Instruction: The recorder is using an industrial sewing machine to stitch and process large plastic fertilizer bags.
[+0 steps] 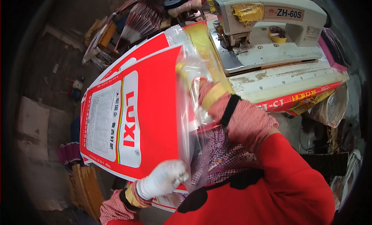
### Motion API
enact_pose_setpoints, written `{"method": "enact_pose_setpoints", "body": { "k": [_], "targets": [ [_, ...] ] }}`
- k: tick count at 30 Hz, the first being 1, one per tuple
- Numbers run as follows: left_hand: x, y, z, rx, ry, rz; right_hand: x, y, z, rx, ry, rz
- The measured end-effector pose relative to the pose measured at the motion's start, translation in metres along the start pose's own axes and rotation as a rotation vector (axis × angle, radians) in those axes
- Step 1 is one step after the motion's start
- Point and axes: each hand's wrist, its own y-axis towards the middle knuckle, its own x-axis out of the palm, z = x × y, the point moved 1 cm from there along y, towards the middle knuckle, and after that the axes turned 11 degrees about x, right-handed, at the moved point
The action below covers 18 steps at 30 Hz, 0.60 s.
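A red and white printed sack with a clear plastic liner along its right edge lies before me on similar sacks. White-gloved, my left hand has its fingers closed on the sack's lower right corner and the liner. My right hand, in a yellowish glove, is at the upper right corner of the sack, among the liner's folds. Motion and the shiny plastic smear its fingers, so its grip is unclear. Checked sleeve covers with bands at the wrists cover both forearms.
A pale industrial sewing machine stands on a worn table at the upper right, with a yellow tape roll on its bed. More red sacks lie beneath the front one. A wooden piece stands at the lower left.
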Motion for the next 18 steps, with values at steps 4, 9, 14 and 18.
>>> {"method": "enact_pose_setpoints", "body": {
  "k": [4,9,14,18],
  "targets": [
    [0.011,-0.016,0.004,0.041,-0.084,-0.043,-0.001,0.028,0.033,0.352,0.487,0.161],
    [0.028,-0.011,0.01,0.029,-0.339,-0.448,-0.024,0.016,-0.005,0.645,1.763,0.152],
    [-0.043,0.03,0.015,0.04,-0.099,-0.262,-0.019,-0.036,-0.035,0.164,0.132,-0.047],
    [-0.125,0.104,0.009,0.208,0.96,0.284,-0.016,-0.055,-0.059,-0.263,-0.257,0.044]
  ]
}}
